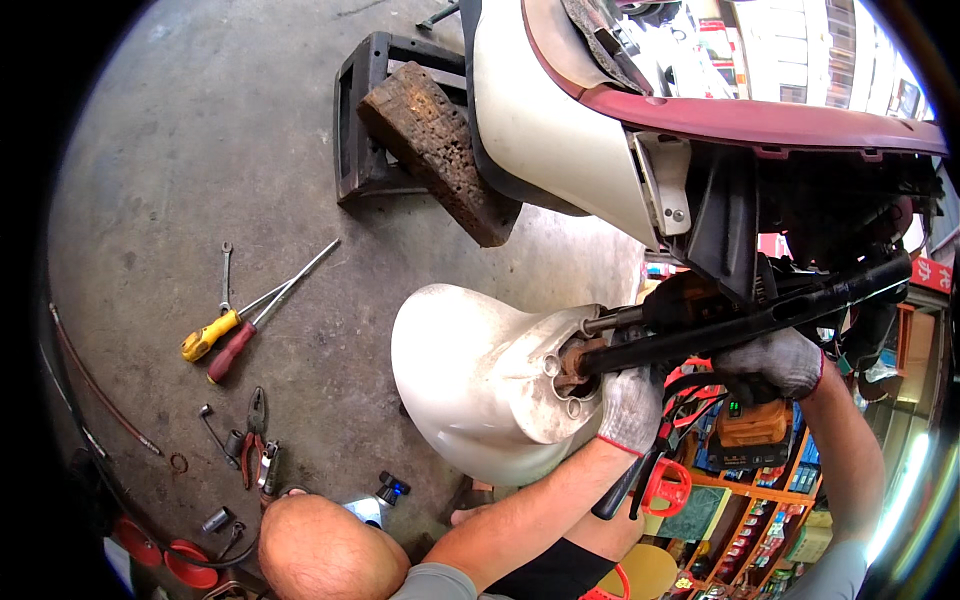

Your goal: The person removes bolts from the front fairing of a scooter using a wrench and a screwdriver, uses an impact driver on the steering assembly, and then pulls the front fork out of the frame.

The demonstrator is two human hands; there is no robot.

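My gloved left hand (630, 410) is beside the white fender (470, 370) and a black tube (660, 345), its fingers mostly hidden. My gloved right hand (780, 362) is closed round a cordless power tool with a yellow-and-black battery end (752, 428). The tool's steel extension (615, 320) reaches to the fender's top fitting, near a rusty bracket (575, 365) in the opening. Above both hands hangs a scooter body (560, 150) with white and maroon panels.
A wooden block (425, 135) leans on a black stand (355, 120). Screwdrivers (215, 335), a wrench (226, 270), pliers (258, 420) and several small tools lie on the concrete floor (170, 150). Red dishes (185, 565) sit lower left. Shelving (760, 520) shows behind my right arm.
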